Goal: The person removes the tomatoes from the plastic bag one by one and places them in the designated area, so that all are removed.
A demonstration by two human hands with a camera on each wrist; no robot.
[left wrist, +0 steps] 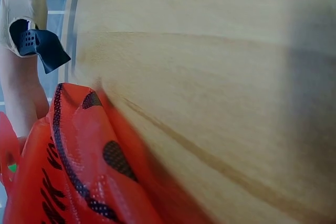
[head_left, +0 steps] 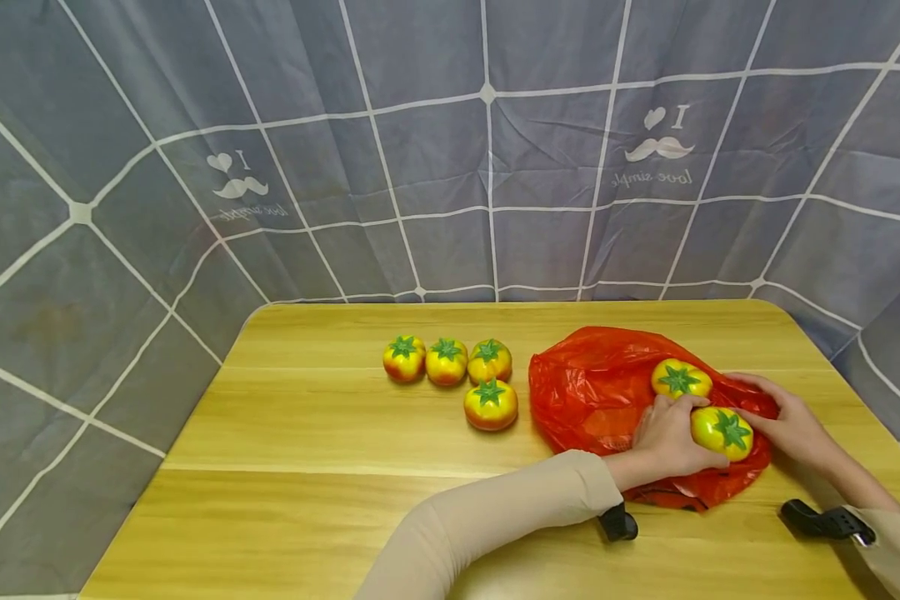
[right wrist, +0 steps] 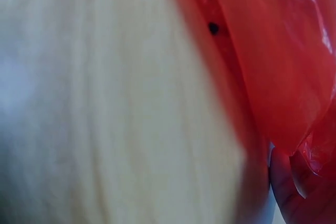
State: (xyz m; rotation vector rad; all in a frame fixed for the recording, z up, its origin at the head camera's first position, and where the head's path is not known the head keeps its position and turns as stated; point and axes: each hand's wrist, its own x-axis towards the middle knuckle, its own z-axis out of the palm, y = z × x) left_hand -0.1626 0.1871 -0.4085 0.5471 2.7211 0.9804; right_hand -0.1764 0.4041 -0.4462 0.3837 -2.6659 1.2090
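Note:
A red plastic bag [head_left: 592, 387] lies spread and crumpled at the table's right. My left hand [head_left: 671, 437] reaches over it and grips a yellow tomato [head_left: 722, 433] with a green star-shaped top, fingers on its far side and thumb at its near side. Another yellow tomato [head_left: 678, 379] sits on the bag just behind those fingers. At the bag's right edge my right hand [head_left: 791, 425] holds the red plastic, its thumb close to the gripped tomato. Black print marks the bag [left wrist: 100, 177] in the left wrist view. Plastic partly covers the right fingers [right wrist: 299, 198] in the right wrist view.
Left of the bag, three tomatoes stand in a row, the middle one [head_left: 446, 362] touching its neighbours or nearly so. One more tomato [head_left: 491, 406] sits in front of the row's right end. A grey checked curtain [head_left: 435, 167] hangs behind the wooden table [head_left: 285, 500].

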